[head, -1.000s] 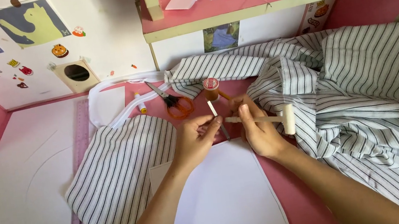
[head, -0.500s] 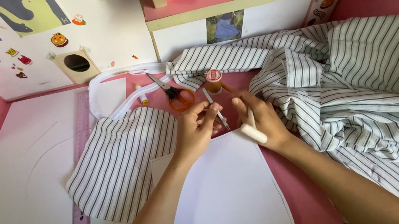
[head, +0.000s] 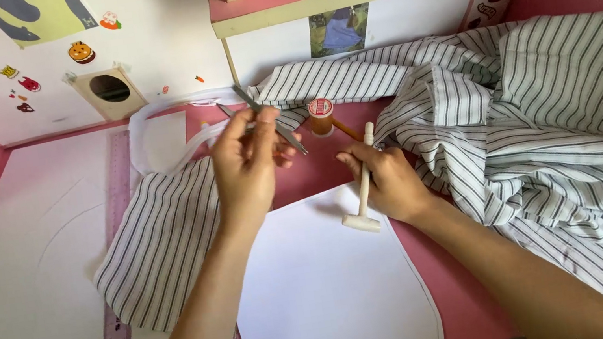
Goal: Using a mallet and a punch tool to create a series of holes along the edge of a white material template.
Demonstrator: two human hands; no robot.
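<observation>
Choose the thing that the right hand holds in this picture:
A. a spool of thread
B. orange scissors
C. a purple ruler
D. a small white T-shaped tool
D: the right hand closes around the stem of the white tool, whose flat crossbar end points down over the white paper; the spool stands apart on the pink table, and the ruler lies far to the left.

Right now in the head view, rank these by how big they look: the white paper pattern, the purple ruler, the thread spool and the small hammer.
1. Paper pattern, by far the largest.
2. Ruler, long and thin, its far end blurred.
3. Hammer, held in the right hand.
4. Spool, smallest.

The pattern lies nearest the camera, but the order holds.
</observation>
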